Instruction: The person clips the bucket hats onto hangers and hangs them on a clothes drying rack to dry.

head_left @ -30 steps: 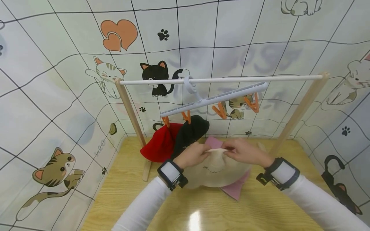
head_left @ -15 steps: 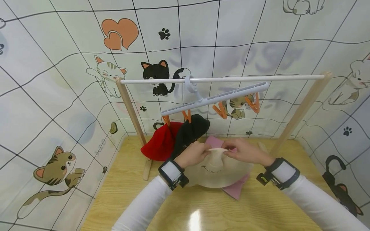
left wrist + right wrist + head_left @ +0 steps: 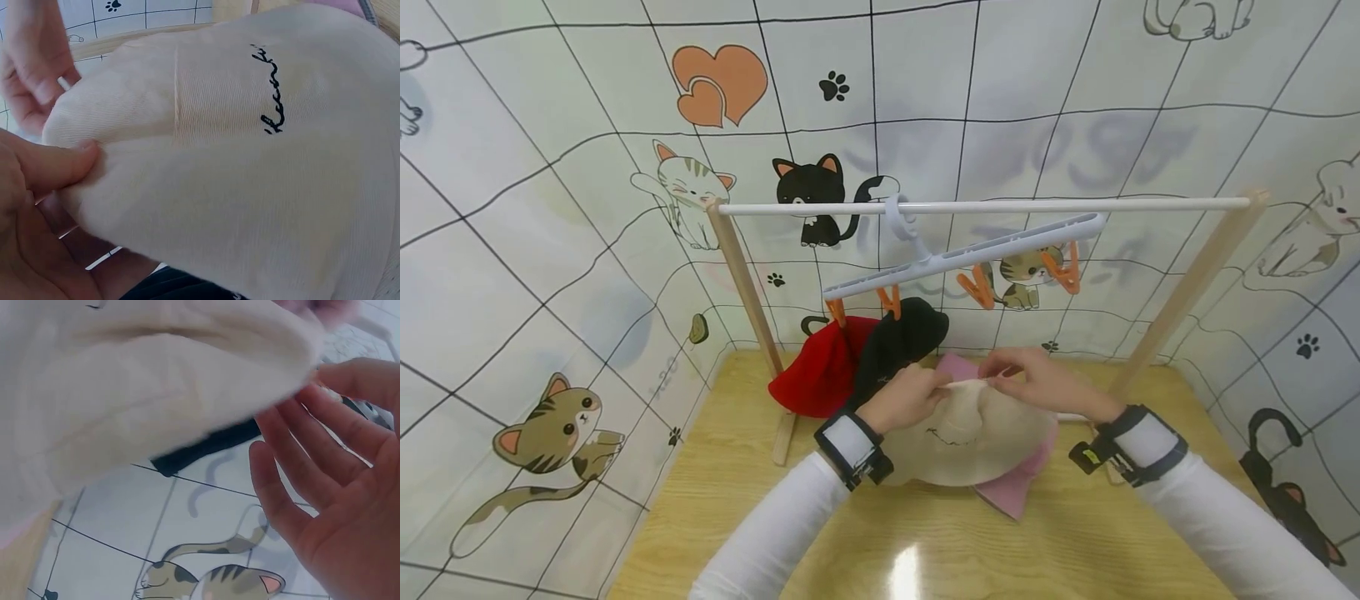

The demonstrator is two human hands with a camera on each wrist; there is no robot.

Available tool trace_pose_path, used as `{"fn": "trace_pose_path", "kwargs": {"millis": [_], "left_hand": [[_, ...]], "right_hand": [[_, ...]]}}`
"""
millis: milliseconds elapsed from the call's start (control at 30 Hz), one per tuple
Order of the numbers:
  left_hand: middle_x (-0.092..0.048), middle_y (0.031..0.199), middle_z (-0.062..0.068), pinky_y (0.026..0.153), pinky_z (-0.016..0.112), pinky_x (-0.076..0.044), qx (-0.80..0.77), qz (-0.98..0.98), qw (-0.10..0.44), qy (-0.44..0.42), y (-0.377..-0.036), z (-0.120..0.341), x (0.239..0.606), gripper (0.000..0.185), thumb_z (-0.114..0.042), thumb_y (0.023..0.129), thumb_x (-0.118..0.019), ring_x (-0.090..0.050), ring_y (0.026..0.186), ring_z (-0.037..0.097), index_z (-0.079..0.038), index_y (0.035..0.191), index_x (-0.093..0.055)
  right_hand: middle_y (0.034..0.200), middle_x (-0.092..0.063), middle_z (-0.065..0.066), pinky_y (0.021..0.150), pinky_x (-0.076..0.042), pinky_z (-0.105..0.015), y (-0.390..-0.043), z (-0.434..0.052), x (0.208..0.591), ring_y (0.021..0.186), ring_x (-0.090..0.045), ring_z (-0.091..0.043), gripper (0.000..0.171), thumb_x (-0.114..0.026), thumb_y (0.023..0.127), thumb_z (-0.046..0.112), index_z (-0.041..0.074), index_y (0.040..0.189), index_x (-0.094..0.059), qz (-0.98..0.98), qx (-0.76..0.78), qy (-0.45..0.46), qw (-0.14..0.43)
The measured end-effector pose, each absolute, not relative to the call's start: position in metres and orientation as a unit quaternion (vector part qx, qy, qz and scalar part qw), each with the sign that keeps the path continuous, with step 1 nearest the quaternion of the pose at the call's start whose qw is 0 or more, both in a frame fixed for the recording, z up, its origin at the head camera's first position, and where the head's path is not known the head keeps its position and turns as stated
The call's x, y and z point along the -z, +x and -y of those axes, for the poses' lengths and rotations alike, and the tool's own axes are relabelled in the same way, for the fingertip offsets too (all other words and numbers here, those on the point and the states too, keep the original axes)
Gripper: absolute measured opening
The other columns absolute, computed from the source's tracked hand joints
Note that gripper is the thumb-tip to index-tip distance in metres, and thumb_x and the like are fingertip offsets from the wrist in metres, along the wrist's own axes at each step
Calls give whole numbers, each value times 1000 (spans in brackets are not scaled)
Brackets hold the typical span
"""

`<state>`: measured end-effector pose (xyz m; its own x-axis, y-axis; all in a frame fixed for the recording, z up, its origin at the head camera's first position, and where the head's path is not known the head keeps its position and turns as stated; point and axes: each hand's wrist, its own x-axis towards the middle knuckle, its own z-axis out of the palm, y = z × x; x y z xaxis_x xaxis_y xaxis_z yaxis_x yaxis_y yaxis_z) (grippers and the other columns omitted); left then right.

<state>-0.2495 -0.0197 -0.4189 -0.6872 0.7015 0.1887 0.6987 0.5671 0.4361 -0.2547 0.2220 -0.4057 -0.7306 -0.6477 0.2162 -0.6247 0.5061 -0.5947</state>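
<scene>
1. The left hand pinched the upper edge of the cream hat; in the left wrist view its thumb pressed the fabric against the curled fingers beneath.
2. The right hand met the same edge just beside the left hand. In the right wrist view its fingers were spread and fairly straight, with the fingertips at the hat's rim; whether they pinched the cloth I could not tell.
3. The cream hat was raised at its top edge between both hands, its lower part resting on a pink hat that lay on the wooden table. Dark script embroidery ran across the cream fabric.
4. Just behind the cream hat, a black hat and a red hat hung from orange clips on a white hanger.
5. Two more orange clips on the hanger, above the cream hat, held nothing.
6. The hanger hooked over a white rail carried by two wooden posts, above and behind the cream hat.
7. A cat-print sheet walled the space behind the cream hat and on both its sides.
</scene>
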Motion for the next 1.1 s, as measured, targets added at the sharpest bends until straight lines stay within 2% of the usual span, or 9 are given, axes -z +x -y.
{"fn": "trace_pose_path", "kwargs": {"millis": [167,300,467,567,700,833,967,1100], "left_hand": [[-48,62,-2,52,17,-37,-233,-891,-2,390,-251,19,420,6,-7,94,-62,-48,61,11,-4,95,-66],[-53,67,-1,53,17,-38,-233,-894,2,383,-252,17,419,8,-7,94,-62,-50,63,12,-4,99,-67],[-55,71,0,54,16,-38,-231,-894,6,384,-252,16,415,9,-7,94,-62,-51,65,12,-3,100,-68],[-51,67,0,52,17,-37,-227,-896,8,382,-254,14,412,6,-7,94,-61,-49,63,12,-4,93,-67],[-42,60,-1,49,18,-34,-227,-902,22,367,-258,13,408,14,-7,94,-60,-46,58,12,-5,80,-62],[-39,57,-3,47,19,-32,-232,-905,48,353,-262,13,405,19,-7,94,-60,-42,54,11,-7,75,-61],[-38,55,-3,45,19,-30,-243,-905,67,341,-264,13,398,27,-8,94,-60,-39,51,10,-9,67,-56],[-37,54,-4,45,20,-30,-243,-906,80,337,-265,12,391,29,-10,95,-59,-38,49,10,-7,66,-56]], "right_hand": [[103,-67,-14,78,-54,-44,-263,-225,388,95,-64,-30,18,-61,89,-2,-1,107,-64,-871,351,-341,-47],[108,-65,-17,82,-52,-43,-270,-227,372,100,-62,-33,19,-57,94,3,-4,112,-61,-883,367,-287,-55],[119,-60,-19,89,-48,-34,-278,-230,354,110,-58,-32,29,-51,99,10,-4,125,-53,-871,422,-251,-3],[127,-55,-20,94,-45,-36,-281,-228,347,114,-55,-33,37,-49,101,15,-4,133,-46,-858,452,-242,28],[137,-47,-20,101,-40,-44,-288,-225,341,119,-51,-34,47,-48,102,21,-3,141,-39,-839,489,-232,60],[141,-43,-17,101,-40,-37,-295,-218,338,124,-48,-26,52,-47,103,26,-2,145,-34,-804,540,-234,86],[136,-51,-7,99,-40,-29,-302,-211,337,123,-48,-16,47,-48,103,26,5,144,-42,-727,630,-244,120],[127,-61,-4,96,-42,-28,-308,-205,336,120,-54,-18,33,-48,103,21,11,133,-56,-647,699,-266,147]]}}
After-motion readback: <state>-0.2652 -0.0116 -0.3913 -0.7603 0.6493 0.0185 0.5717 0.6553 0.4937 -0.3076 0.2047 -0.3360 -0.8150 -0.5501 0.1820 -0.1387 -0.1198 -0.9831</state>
